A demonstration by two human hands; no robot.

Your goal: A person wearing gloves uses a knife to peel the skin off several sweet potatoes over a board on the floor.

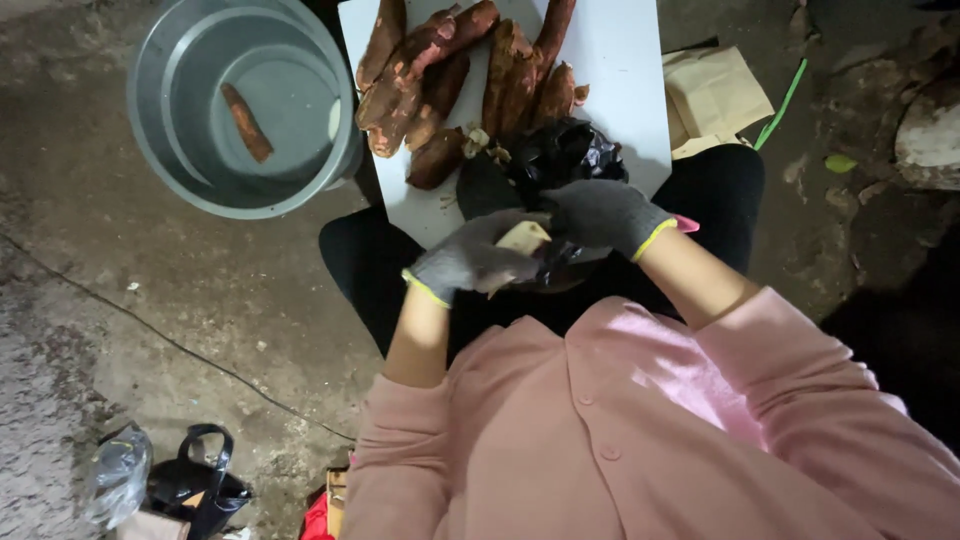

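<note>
Both my hands wear dark grey gloves with yellow cuffs. My left hand is closed around a pale, peeled piece of sweet potato. My right hand is closed just right of it, touching the piece; what it grips is hidden. Both hands hover over my lap, above a black plastic bag. Beyond them, several reddish-brown sweet potatoes lie piled on a white board.
A grey metal basin at the upper left holds one sweet potato. A brown paper bag lies right of the board. Black and clear bags sit on the concrete floor at the lower left.
</note>
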